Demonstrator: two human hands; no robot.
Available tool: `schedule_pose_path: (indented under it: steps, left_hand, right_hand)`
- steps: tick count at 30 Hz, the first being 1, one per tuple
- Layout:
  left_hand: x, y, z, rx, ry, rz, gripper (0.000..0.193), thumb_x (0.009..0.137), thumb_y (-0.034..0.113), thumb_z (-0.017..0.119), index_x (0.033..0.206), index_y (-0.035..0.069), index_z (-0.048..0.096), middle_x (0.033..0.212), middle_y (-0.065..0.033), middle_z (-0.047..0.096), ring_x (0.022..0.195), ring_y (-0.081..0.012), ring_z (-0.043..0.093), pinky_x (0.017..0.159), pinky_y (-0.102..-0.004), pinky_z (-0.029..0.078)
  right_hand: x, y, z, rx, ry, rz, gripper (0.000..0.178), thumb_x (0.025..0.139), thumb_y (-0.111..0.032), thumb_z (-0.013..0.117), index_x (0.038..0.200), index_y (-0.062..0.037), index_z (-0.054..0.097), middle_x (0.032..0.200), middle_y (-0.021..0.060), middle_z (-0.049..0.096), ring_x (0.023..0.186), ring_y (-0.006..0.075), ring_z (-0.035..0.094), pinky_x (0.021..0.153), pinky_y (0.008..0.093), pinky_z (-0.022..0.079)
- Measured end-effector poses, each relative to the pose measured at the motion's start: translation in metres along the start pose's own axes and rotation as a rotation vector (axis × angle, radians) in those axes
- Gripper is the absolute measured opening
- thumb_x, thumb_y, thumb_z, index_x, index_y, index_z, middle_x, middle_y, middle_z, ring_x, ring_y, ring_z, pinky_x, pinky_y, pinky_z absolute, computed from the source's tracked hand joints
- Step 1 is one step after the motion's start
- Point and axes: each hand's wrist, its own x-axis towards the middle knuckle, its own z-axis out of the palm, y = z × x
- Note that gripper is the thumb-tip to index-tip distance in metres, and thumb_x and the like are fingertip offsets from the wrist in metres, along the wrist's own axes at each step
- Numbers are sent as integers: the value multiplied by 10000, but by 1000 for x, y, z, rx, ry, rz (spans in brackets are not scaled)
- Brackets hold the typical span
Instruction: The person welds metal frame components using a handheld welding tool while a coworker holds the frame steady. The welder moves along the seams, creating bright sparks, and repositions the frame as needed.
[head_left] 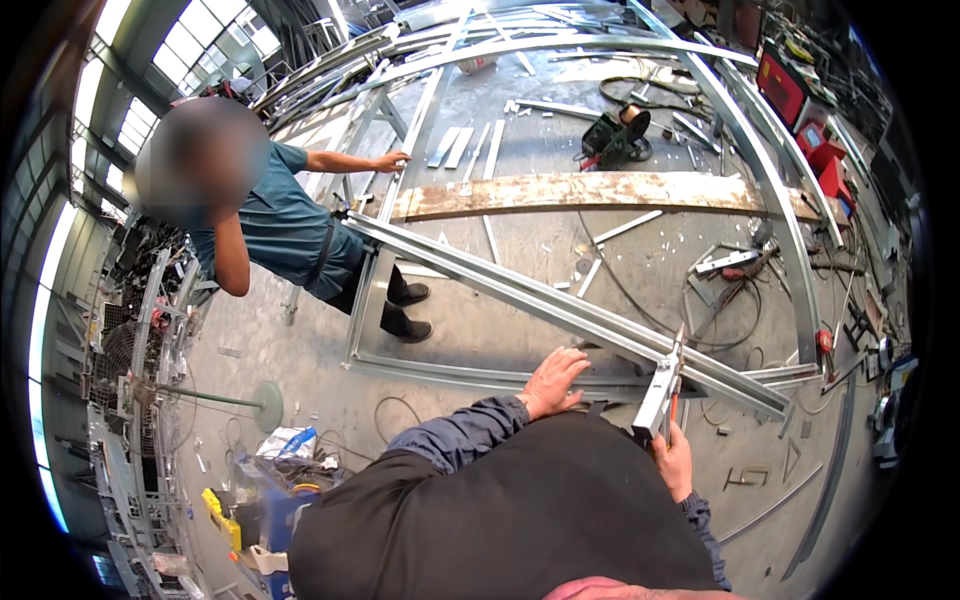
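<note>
My left hand (555, 383) lies with its fingers stretched out by the near rail (470, 376) of a large metal frame. Its fingers hold nothing. My right hand (674, 462) is closed around the near end of a silvery metal try square (657, 398), whose thin blade points away across a long metal channel (540, 297). A slim orange thing (674, 408), too small to make out, shows beside the square, above my fingers. The channel slants over the frame, from the co-worker's side at left down to the near right.
A co-worker (290, 225) stands at the left, one hand on the frame. A rusty plank (590, 193) crosses the far side, near a green wire-feeder-like machine (615, 137). Cables, offcuts and a red-handled tool (735, 272) litter the floor. A blue bin (280, 510) sits near left.
</note>
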Motion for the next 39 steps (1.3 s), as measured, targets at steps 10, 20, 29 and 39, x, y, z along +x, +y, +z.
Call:
schedule_pose_path:
  steps: [10,20,29,39]
  left_hand:
    - [14,-60,-40,60,-2,35,847,844,298,865,1573,76,497,1637,-156,477,1570,-370,414,1350,-536,280]
    - [87,-85,-27,231,-314,159,1183,741,391,962,1691,28,357,1758,-209,356,1667,-401,280,1379,-573,177]
    - [129,-82,-29,335,-370,-45,1285,731,442,979,1728,37,277,1755,-149,382,1669,-349,283,1375,-601,153]
    - [147,-70,-10,328,-440,-8,1155,678,376,1012,1637,67,448,1654,-155,477,1605,-364,371,1355,-590,227]
  right_hand:
    - [36,-30,38,-100,-53,-4,365,1033,-294,689,1223,18,691,921,121,731,837,239,686,811,385,558]
    - [30,-39,67,-109,49,31,438,1002,-310,726,1293,17,710,1042,189,760,935,313,730,889,414,573]
    - [33,-74,43,-213,258,-27,415,958,-300,762,1231,6,702,1112,256,709,1015,446,691,895,473,550]
    - [69,0,-35,132,260,28,602,1076,-538,704,1266,32,695,993,52,727,927,141,643,870,333,551]
